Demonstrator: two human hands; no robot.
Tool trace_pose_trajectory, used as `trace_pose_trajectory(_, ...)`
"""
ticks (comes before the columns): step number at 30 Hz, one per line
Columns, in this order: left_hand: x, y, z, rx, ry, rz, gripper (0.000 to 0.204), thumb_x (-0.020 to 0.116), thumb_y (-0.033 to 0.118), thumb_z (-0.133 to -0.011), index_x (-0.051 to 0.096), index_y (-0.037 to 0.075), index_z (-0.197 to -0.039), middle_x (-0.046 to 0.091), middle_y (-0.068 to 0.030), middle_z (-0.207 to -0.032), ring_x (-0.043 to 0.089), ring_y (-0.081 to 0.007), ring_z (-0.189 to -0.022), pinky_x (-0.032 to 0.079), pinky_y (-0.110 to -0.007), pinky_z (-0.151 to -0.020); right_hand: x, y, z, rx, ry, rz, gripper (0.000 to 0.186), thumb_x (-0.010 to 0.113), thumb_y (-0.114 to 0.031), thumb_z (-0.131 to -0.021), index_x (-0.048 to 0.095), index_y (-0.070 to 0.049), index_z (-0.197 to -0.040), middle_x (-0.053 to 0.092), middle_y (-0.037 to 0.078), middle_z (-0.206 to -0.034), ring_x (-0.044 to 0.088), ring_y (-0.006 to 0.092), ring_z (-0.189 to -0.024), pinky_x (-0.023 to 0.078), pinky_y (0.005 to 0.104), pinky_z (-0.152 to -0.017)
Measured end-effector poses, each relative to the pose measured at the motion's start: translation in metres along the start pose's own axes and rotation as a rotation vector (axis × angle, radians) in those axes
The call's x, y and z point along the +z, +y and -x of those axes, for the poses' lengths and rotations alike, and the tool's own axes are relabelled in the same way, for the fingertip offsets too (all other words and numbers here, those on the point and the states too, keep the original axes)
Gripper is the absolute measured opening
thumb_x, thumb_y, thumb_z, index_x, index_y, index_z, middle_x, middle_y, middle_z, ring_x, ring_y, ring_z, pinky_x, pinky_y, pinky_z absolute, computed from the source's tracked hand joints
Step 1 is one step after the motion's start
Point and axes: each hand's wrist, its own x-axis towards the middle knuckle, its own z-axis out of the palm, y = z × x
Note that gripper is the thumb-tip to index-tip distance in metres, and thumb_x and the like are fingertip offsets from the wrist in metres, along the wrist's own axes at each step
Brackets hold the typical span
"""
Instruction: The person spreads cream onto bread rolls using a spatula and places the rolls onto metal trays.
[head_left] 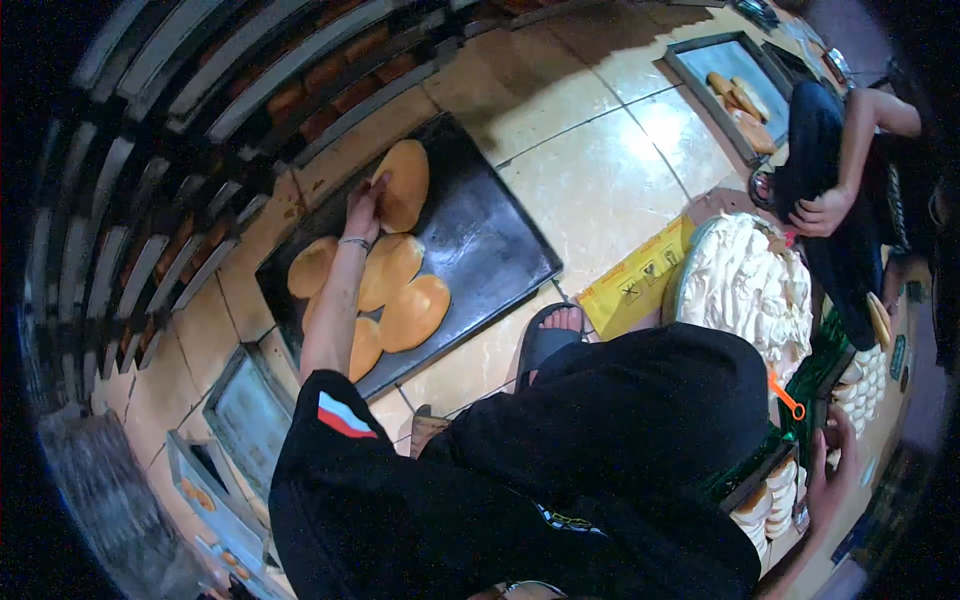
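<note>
Left hand: my left hand is closed on the near left edge of one oval bread roll, thumb on its face; the fingers behind it are hidden, so I cannot tell how they spread.
Held roll: over the far part of the dark tray on the tiled floor; I cannot tell whether its lower end touches the tray.
Direction and long axis: the roll lies to the right of my left wrist and reaches ahead of it, its long axis running mostly away from me, the far end leaning slightly right.
Nearer hand: the left, being on it; my right hand is well apart, across my lap.
Right hand: fingers bent at the edge of a box of cream-covered rolls; whether it grips anything, I cannot tell.
Other rolls on the tray: golden ones lie grouped nearer me, some partly behind my forearm.
Cream: a white heap stands to the right of my knee, an orange handle just beside its near side.
Across from me: a co-worker's hand rests near their knee.
Labels and writing: a yellow carton beside the cream bears dark pictograms; my sleeve has a striped patch; I make out no brand.
</note>
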Motion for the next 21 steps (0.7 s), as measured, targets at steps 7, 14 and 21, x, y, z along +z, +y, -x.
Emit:
trace_pose_trajectory(7,0.341,0.107,0.142,0.92,-0.252,-0.617,0.025,0.076,0.002,-0.079,0.062,0.003,-0.1,0.068,-0.0097,-0.105,0.066,-0.0188,-0.093,0.052,-0.031,-0.084,0.024,-0.099,-0.089,0.022,-0.108,-0.706,0.042,0.067,-0.011,-0.089,0.055,-0.004,-0.13,0.062,0.004,-0.088,0.057,0.008,-0.076,0.048,0.0224,-0.068)
trace_pose_trajectory(14,0.502,0.177,0.282,1.412,-1.08,-0.466,0.016,0.075,0.006,-0.073,0.071,0.008,-0.089,0.068,-0.008,-0.106,0.064,-0.0263,-0.103,0.05,-0.039,-0.09,-0.006,-0.103,-0.11,0.038,0.258,-1.317,0.044,0.063,-0.018,-0.094,0.046,0.006,-0.128,0.061,0.017,-0.115,0.068,0.0228,-0.093,0.064,0.0311,-0.063)
trace_pose_trajectory(21,0.566,0.164,0.288,0.072,-1.349,-0.29,0.042,0.068,0.02,-0.092,0.058,0.004,-0.129,0.069,-0.0108,-0.107,0.064,-0.0122,-0.097,0.052,-0.025,-0.079,-0.029,-0.046,-0.077,-0.096,0.01,-1.234,0.055,0.067,-0.015,-0.092,0.038,0.0,-0.136,0.062,0.013,-0.111,0.07,0.02,-0.084,0.062,0.0279,-0.056)
